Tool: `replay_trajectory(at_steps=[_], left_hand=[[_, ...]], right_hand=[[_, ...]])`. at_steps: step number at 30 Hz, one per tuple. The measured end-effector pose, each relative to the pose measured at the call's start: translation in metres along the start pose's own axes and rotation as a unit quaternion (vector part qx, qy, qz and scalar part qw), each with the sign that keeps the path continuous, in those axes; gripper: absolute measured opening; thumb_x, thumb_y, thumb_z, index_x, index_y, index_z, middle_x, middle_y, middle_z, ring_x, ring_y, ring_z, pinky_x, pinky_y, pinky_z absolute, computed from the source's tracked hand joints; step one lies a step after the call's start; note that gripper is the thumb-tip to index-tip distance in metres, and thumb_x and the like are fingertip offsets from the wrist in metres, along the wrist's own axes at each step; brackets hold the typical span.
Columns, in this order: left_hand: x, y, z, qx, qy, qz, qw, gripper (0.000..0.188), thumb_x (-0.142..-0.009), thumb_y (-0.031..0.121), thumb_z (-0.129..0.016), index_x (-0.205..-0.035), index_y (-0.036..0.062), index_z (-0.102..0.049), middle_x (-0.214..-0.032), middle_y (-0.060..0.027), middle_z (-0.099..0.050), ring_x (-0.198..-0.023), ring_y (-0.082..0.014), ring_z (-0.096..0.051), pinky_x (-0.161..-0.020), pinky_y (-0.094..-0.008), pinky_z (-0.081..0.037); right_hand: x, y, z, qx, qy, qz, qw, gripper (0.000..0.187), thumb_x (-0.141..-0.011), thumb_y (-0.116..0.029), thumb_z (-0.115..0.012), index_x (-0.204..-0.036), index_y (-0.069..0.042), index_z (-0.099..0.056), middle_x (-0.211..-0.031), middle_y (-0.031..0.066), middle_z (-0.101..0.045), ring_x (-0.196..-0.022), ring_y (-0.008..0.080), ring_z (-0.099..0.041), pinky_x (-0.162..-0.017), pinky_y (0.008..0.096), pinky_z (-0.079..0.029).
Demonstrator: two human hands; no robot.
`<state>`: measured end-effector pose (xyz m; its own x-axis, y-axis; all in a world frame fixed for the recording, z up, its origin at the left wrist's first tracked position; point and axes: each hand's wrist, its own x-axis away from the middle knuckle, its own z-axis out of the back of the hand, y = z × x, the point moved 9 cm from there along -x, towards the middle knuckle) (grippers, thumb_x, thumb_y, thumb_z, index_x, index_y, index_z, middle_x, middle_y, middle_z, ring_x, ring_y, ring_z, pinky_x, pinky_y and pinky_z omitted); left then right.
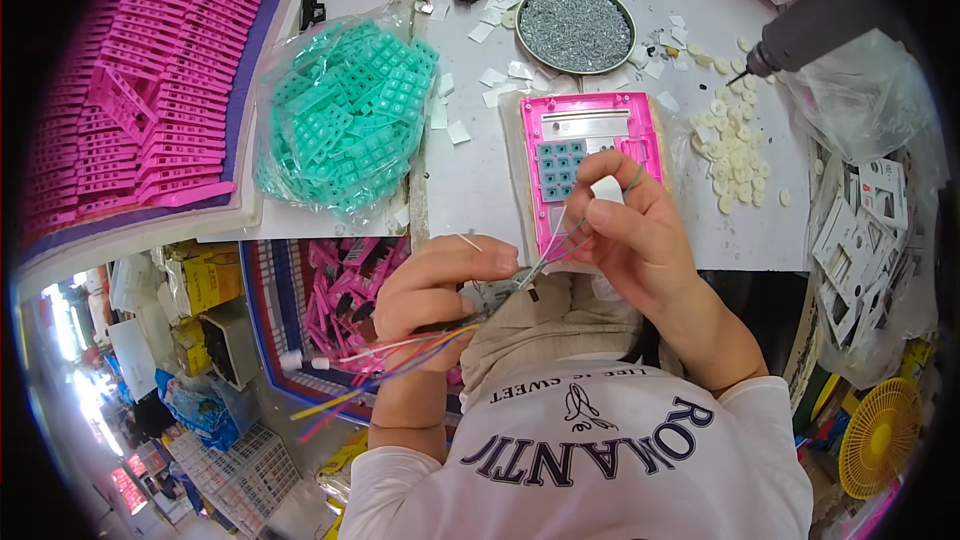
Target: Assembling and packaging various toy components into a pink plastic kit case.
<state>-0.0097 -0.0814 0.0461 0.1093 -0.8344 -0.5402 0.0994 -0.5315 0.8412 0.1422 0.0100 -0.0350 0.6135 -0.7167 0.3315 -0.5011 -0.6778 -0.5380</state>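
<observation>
In front of my body, my left hand (430,285) is closed on a small circuit board (492,292), partly hidden by the fingers. A bundle of coloured wires (400,365) trails from it to the lower left, with white connectors (320,363) among them. My right hand (645,235) pinches the thin wires (555,250) that run up from the board. A small white piece (606,190) shows between its thumb and fingers; its kind is unclear. Just beyond that hand lies a pink plastic casing (643,125) with a blue-grey keypad (558,168) in it.
A round tin of screws (577,27) stands behind the casing. To its right hangs a dark power screwdriver (800,35) above scattered cream discs (735,145). Bagged teal keypads (350,110) and stacked pink casings (150,80) lie left. Below sits a bin of pink parts (345,290).
</observation>
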Motion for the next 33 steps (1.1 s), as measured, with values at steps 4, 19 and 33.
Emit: replay_trajectory(at_steps=[4, 19, 33], left_hand=[[-0.002, 0.001, -0.013, 0.040, -0.023, -0.002, 0.999, 0.026, -0.101, 0.028, -0.067, -0.095, 0.0087, -0.050, -0.111, -0.0279, -0.067, -0.098, -0.0422, -0.071, -0.070, -0.0444, -0.064], [0.016, -0.001, 0.013, 0.104, 0.091, 0.075, 0.988, 0.023, -0.090, 0.015, -0.071, -0.088, 0.0006, -0.053, -0.131, -0.0289, -0.055, -0.091, -0.0434, -0.074, -0.072, -0.0440, -0.064], [0.015, -0.031, -0.055, 0.196, -0.098, 0.349, 0.911, 0.057, -0.085, 0.031, -0.081, -0.111, -0.0133, -0.057, -0.119, -0.0270, -0.058, -0.079, -0.0273, -0.074, -0.066, -0.0306, -0.061]], right_hand=[[-0.007, 0.017, 0.003, 0.054, 0.012, -0.067, 0.996, 0.034, -0.093, -0.010, -0.071, -0.124, -0.006, -0.056, -0.087, 0.0046, -0.063, -0.072, 0.0119, -0.061, -0.060, 0.0260, -0.049], [0.046, -0.012, 0.020, -0.138, -0.140, -0.014, 0.980, 0.075, -0.084, -0.010, -0.083, -0.145, 0.001, -0.041, -0.071, 0.0042, -0.057, -0.062, 0.0156, -0.049, -0.047, 0.0273, -0.038], [0.104, -0.095, -0.038, 0.708, -0.191, 0.271, 0.624, 0.046, -0.081, -0.039, -0.082, -0.111, -0.005, -0.073, -0.127, 0.0191, -0.066, -0.112, 0.0388, -0.062, -0.093, 0.0498, -0.048]])
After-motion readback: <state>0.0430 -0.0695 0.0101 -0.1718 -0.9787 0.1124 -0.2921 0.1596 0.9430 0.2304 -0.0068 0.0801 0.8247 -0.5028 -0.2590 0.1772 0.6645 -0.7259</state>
